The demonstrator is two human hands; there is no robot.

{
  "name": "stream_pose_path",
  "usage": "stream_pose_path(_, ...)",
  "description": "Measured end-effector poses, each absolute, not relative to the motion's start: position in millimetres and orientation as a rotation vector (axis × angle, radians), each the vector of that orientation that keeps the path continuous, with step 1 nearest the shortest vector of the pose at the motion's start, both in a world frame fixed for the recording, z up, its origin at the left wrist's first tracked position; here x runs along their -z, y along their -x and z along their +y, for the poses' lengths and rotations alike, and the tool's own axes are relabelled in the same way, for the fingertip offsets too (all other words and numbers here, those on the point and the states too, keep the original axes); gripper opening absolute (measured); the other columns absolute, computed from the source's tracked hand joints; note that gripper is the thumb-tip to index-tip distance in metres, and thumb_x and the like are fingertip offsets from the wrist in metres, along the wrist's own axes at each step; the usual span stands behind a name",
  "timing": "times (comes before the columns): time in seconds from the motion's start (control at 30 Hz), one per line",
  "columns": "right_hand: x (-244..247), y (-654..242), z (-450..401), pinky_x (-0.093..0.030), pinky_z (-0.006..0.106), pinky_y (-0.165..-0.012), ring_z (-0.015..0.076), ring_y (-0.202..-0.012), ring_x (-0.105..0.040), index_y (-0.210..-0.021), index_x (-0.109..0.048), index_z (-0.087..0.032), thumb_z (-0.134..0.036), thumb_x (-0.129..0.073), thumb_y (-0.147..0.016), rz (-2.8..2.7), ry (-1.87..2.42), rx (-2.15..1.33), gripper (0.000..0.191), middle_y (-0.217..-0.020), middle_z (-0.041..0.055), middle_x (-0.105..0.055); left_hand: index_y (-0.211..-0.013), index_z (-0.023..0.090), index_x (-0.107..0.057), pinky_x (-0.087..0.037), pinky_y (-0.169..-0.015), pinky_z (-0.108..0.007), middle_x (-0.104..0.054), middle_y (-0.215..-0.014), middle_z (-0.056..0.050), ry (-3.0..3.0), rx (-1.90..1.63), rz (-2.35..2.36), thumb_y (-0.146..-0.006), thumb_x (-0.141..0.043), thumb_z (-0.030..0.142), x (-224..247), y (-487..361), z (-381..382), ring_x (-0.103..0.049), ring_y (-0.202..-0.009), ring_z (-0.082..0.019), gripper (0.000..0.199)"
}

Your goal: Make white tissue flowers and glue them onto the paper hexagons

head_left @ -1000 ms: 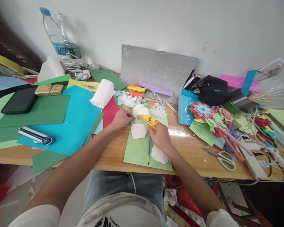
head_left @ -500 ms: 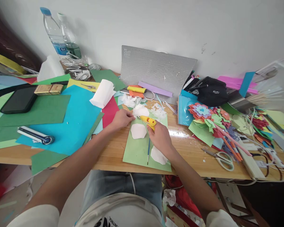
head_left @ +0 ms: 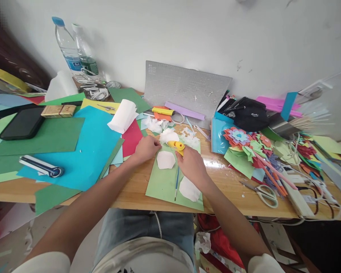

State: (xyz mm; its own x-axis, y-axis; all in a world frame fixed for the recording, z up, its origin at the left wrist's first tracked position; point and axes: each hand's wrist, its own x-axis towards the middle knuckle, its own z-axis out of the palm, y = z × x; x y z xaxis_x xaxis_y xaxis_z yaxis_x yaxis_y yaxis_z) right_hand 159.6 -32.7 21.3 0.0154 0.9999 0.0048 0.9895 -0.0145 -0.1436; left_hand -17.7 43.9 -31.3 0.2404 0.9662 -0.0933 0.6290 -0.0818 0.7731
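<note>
My right hand [head_left: 191, 163] is closed round the handle of a yellow glue gun [head_left: 176, 145], whose barrel points left over the light green sheet [head_left: 159, 187]. My left hand [head_left: 147, 148] is pinched, its fingertips by the sheet's upper left edge. What lies between those fingers is too small to make out. Just beyond both hands is crumpled white paper [head_left: 169, 135]. A white paper piece [head_left: 166, 160] lies below the glue gun, and another white piece [head_left: 190, 188] is partly under my right wrist. Between them rests a thin blue paintbrush [head_left: 177, 184].
Scissors [head_left: 263, 194] and paper flowers [head_left: 238, 136] lie to the right. A grey cutting mat [head_left: 184, 89] leans on the wall. At left are coloured sheets [head_left: 74, 163], a stapler [head_left: 41, 165], a phone [head_left: 22, 122] and two bottles [head_left: 69, 53]. A folded white paper [head_left: 123, 115] stands near my left hand.
My view has shifted slightly, so the desk sits a little lower. The glue gun has turned or moved slightly in my right hand. My left hand stays pinched at nearly the same spot.
</note>
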Motion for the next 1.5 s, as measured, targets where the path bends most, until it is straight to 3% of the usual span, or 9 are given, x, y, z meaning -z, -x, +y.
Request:
stream_pose_path(0.43,-22,-170,-33,-0.039,0.03,-0.062,0.0252,-0.078,-0.066,-0.095,-0.062,-0.016,-0.03,-0.048,-0.094,-2.042,2.116,-0.126,0.02,-0.088,0.0122,-0.07,-0.07,0.02,-0.073,-0.04,-0.058,-0.026,-0.074,-0.083,-0.006,-1.838,-0.518,1.548,-0.078,-0.063,0.028,24,17,40,-0.061,-0.071,-0.019,0.015)
stream_pose_path(0.7,-9,-237,-67,-0.049,0.031,-0.063,0.0208,-0.065,-0.063,-0.085,-0.068,-0.013,-0.052,-0.061,-0.084,-1.367,1.806,-0.364,0.039,-0.07,0.0061,-0.069,-0.076,0.021,-0.074,-0.037,-0.055,-0.026,-0.073,-0.079,-0.006,-1.862,-0.492,1.59,-0.08,-0.061,0.031,23,17,37,-0.062,-0.071,-0.02,0.017)
stream_pose_path(0.87,19,-299,-93,-0.051,0.039,-0.086,0.0259,-0.094,-0.066,-0.105,-0.068,-0.012,-0.05,-0.064,-0.081,-1.148,1.729,-0.254,0.045,-0.101,0.0128,-0.073,-0.082,0.022,-0.075,-0.037,-0.056,-0.027,-0.074,-0.086,-0.005,-1.875,-0.431,1.643,-0.081,-0.058,0.032,18,14,35,-0.063,-0.079,-0.022,0.02)
stream_pose_path(1.03,43,-334,-103,-0.051,0.04,-0.082,0.0256,-0.086,-0.064,-0.096,-0.07,-0.013,-0.052,-0.062,-0.081,-1.262,1.857,-0.183,0.042,-0.095,0.0119,-0.073,-0.083,0.021,-0.074,-0.035,-0.055,-0.028,-0.074,-0.089,-0.007,-1.922,-0.361,1.721,-0.082,-0.055,0.032,10,9,29,-0.062,-0.08,-0.023,0.022)
stream_pose_path(1.23,46,-338,-102,-0.048,0.037,-0.069,0.0232,-0.07,-0.06,-0.093,-0.068,-0.012,-0.059,-0.062,-0.079,-1.345,1.976,-0.182,0.049,-0.083,0.0111,-0.072,-0.077,0.021,-0.073,-0.036,-0.055,-0.029,-0.072,-0.078,-0.007,-1.988,-0.362,1.692,-0.081,-0.054,0.029,11,9,23,-0.062,-0.076,-0.024,0.021)
stream_pose_path(1.5,41,-335,-106,-0.049,0.039,-0.075,0.026,-0.079,-0.063,-0.1,-0.065,-0.014,-0.064,-0.068,-0.071,-1.346,2.021,-0.195,0.057,-0.091,0.0115,-0.072,-0.075,0.018,-0.074,-0.042,-0.057,-0.025,-0.071,-0.067,-0.003,-1.705,-0.56,1.574,-0.075,-0.065,0.038,10,14,33,-0.06,-0.062,-0.017,0.022)
